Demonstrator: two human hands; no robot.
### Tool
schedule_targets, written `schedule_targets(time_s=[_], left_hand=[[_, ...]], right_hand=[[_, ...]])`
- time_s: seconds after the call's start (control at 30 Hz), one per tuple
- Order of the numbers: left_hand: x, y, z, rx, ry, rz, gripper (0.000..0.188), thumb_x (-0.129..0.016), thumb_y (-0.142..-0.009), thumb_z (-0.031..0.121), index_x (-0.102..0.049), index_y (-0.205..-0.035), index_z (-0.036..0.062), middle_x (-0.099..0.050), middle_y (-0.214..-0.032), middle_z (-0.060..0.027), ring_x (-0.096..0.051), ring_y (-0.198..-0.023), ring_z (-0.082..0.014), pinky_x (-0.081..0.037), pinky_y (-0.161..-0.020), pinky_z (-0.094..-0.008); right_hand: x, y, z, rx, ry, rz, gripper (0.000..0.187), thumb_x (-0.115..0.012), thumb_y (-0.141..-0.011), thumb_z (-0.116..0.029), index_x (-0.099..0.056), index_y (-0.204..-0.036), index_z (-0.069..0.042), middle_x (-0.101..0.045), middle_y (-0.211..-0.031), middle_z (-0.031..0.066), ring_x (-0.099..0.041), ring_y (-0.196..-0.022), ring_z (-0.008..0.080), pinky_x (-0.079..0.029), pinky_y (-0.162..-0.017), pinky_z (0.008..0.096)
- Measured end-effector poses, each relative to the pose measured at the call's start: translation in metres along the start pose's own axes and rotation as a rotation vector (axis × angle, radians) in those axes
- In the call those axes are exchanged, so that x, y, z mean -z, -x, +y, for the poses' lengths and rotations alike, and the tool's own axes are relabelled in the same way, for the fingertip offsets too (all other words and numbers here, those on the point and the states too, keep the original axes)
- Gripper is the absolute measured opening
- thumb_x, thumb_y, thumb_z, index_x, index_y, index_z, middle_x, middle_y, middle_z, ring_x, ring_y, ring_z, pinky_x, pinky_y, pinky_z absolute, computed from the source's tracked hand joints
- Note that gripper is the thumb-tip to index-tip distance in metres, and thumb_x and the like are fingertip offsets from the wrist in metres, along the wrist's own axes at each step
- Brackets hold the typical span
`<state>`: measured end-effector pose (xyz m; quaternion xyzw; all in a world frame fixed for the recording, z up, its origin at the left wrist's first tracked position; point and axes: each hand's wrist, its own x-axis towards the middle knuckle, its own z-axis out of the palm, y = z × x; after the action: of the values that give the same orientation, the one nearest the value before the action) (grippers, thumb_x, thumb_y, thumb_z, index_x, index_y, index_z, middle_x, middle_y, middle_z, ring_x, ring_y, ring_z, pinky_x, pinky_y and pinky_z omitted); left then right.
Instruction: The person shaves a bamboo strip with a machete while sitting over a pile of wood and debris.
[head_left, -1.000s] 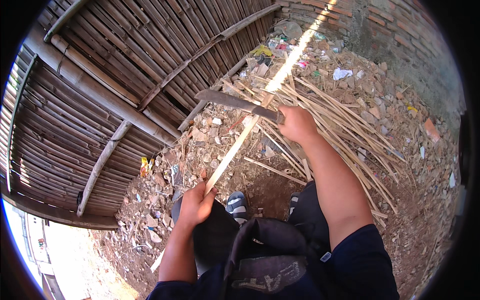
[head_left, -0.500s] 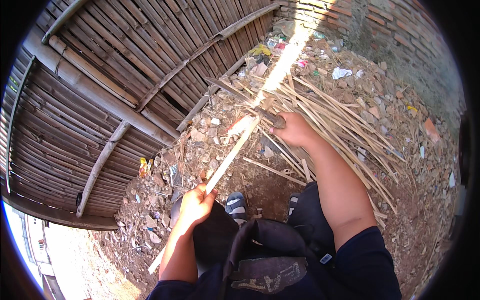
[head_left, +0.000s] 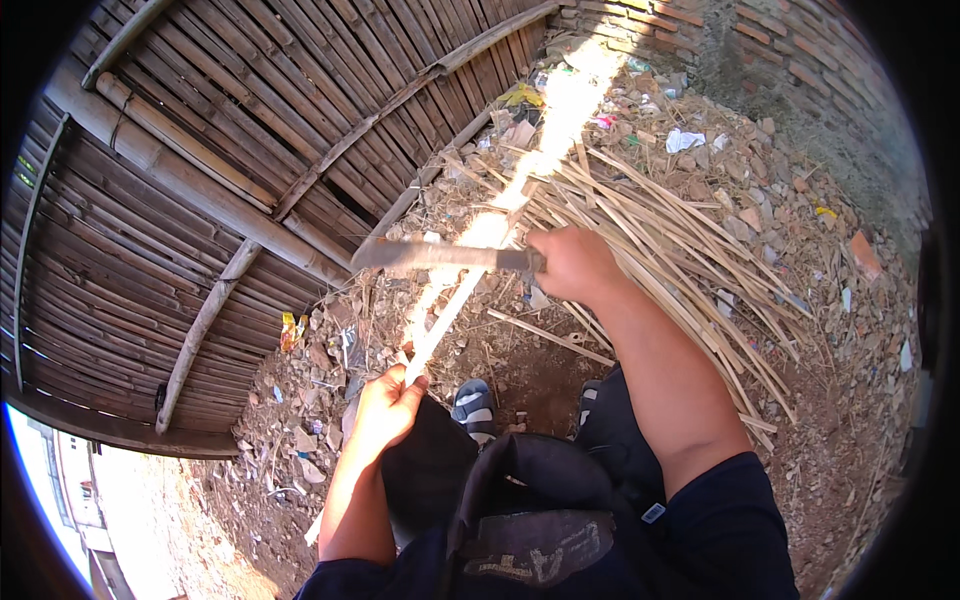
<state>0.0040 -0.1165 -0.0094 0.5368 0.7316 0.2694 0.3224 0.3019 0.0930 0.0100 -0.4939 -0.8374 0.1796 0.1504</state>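
My left hand (head_left: 390,410) is closed round a pale bamboo strip (head_left: 448,312), which slants up and away to the right; its tail shows again beside my left forearm. In my right hand (head_left: 572,262) is the handle of a machete (head_left: 425,256). The blade, slightly blurred, points left and lies across the strip's upper part; whether it touches the strip I cannot tell. Beyond and to the right of my right hand a heap of split bamboo strips (head_left: 680,245) lies on the ground.
A bamboo-slat wall (head_left: 300,110) rises on the left, and a brick wall (head_left: 790,60) at the back right. Rubble and litter (head_left: 750,180) cover the ground. A single strip (head_left: 550,337) lies before my sandalled feet (head_left: 474,408). Bright sunlight crosses the middle.
The machete has swung from pointing up and left to nearly level, and its blade has come nearer to me along the strip. My right hand has shifted slightly; the left has barely moved.
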Motion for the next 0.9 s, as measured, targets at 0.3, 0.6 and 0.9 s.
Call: schedule_targets(time_s=[0.3, 0.6, 0.9], left_hand=[[0.005, 0.018, -0.011, -0.118, 0.003, -0.014, 0.02, -0.071, -0.098, 0.021, -0.068, -0.088, 0.004, -0.055, -0.065, 0.0015, -0.05, -0.062, -0.0093, -0.045, -0.058, -0.0319], [-0.002, 0.022, 0.015, -0.073, 0.002, 0.058, 0.026, -0.073, -0.097, 0.02, -0.06, -0.08, 0.0044, -0.054, -0.065, 0.0015, -0.048, -0.06, -0.0102, -0.042, -0.056, -0.0339], [-0.005, 0.024, 0.031, -0.111, -0.292, 0.159, 0.045, -0.073, -0.097, 0.041, -0.062, -0.079, 0.0019, -0.063, -0.064, -0.0196, -0.066, -0.063, -0.0405, -0.05, -0.059, -0.0462]], right_hand=[[-0.036, -0.016, 0.173, -0.839, -0.564, 0.477, 0.035, -0.075, -0.083, -0.023, -0.071, -0.11, 0.0, -0.075, -0.107, 0.0213, -0.072, -0.098, 0.0388, -0.054, -0.088, 0.0449], [-0.003, -0.017, 0.091, -0.31, -0.483, 0.502, 0.036, -0.081, -0.085, -0.027, -0.073, -0.111, -0.002, -0.075, -0.096, 0.0202, -0.072, -0.09, 0.038, -0.055, -0.083, 0.0425], [0.025, 0.004, 0.031, -0.036, -0.345, 0.323, 0.029, -0.081, -0.082, -0.024, -0.073, -0.105, -0.009, -0.072, -0.081, 0.0169, -0.071, -0.075, 0.0373, -0.053, -0.069, 0.0455]])
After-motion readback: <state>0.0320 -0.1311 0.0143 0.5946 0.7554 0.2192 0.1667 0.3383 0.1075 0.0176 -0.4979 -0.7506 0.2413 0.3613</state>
